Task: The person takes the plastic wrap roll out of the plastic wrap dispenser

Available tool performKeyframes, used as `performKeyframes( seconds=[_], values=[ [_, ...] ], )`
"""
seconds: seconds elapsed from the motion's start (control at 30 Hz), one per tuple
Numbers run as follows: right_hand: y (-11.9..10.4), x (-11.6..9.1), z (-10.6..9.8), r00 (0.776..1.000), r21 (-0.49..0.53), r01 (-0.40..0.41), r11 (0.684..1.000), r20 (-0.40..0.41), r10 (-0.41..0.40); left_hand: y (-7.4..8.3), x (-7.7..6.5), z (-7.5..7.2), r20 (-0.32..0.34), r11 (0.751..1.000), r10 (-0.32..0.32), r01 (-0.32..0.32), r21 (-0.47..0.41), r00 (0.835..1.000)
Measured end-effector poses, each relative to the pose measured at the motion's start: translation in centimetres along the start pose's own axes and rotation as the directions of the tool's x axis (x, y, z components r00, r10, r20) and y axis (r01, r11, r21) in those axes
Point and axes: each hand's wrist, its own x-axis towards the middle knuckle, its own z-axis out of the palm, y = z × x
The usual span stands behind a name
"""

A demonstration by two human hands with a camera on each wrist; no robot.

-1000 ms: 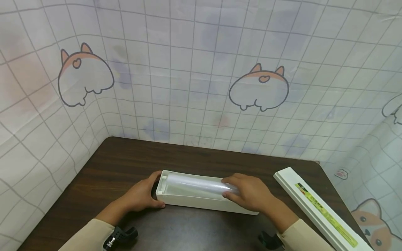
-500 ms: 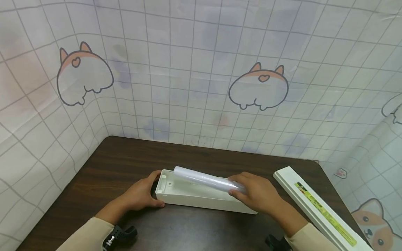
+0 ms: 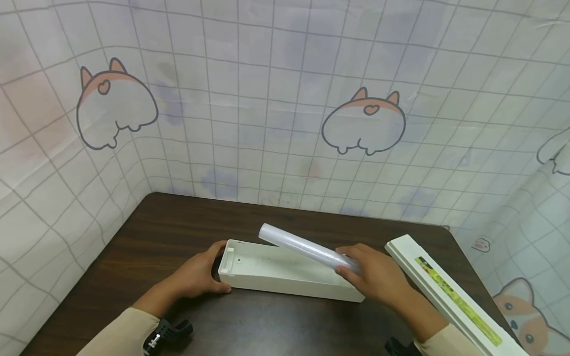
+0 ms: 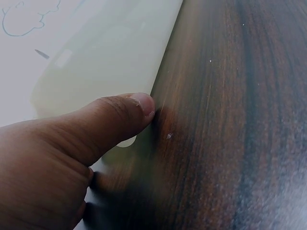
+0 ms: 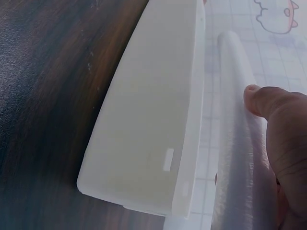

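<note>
A long white plastic box (image 3: 289, 287) without its cover sits on the dark wooden table, its inside bare. My left hand (image 3: 198, 274) grips the box's left end, thumb on the near side and fingers round the back; the left wrist view shows the thumb (image 4: 120, 112) on the lower front wall. My right hand (image 3: 374, 272) holds a roll of clear plastic film (image 3: 307, 247) by its right end, tilted with the far left end raised above the box. In the right wrist view, thumb and fingers pinch the film roll (image 5: 235, 120) beside the box (image 5: 144, 105).
To the right lies a long white lid (image 3: 454, 296) with a yellow-green label, slanting along the table's right side close to my right forearm. The dark table (image 3: 200, 217) meets a grid-patterned curtain (image 3: 285, 123) at the back and sides.
The film roll has come up out of the box in my right hand, its left end rising and shifting right. My left hand keeps its grip on the box.
</note>
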Motion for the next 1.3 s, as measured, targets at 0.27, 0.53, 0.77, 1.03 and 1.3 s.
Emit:
performKeyframes(
  seconds=[0.27,0.53,0.77,1.03,1.3],
  values=[
    [0.3,-0.4,-0.2,1.0,0.002,-0.004,1.0,-0.014,0.004,0.0,-0.1,0.0,0.013,1.0,-0.014,0.014,-0.009,1.0],
    [0.6,-0.9,-0.8,0.999,0.018,0.013,1.0,-0.044,-0.012,0.1,-0.1,0.0,0.007,1.0,-0.002,0.002,-0.014,1.0],
    [1.1,-1.7,-1.1,0.998,-0.003,-0.052,0.999,-0.046,0.052,0.1,-0.1,-0.1,0.013,1.0,-0.004,0.004,-0.009,1.0],
    [1.7,-2.6,-1.6,0.993,0.019,-0.114,0.993,-0.037,0.114,0.3,-0.1,-0.3,0.013,1.0,-0.016,0.016,-0.014,1.0],
    [2.4,-3.2,-2.1,0.987,0.01,-0.156,0.988,-0.024,0.157,0.2,0.0,-0.2,0.016,1.0,-0.022,0.022,-0.011,1.0]
  ],
)
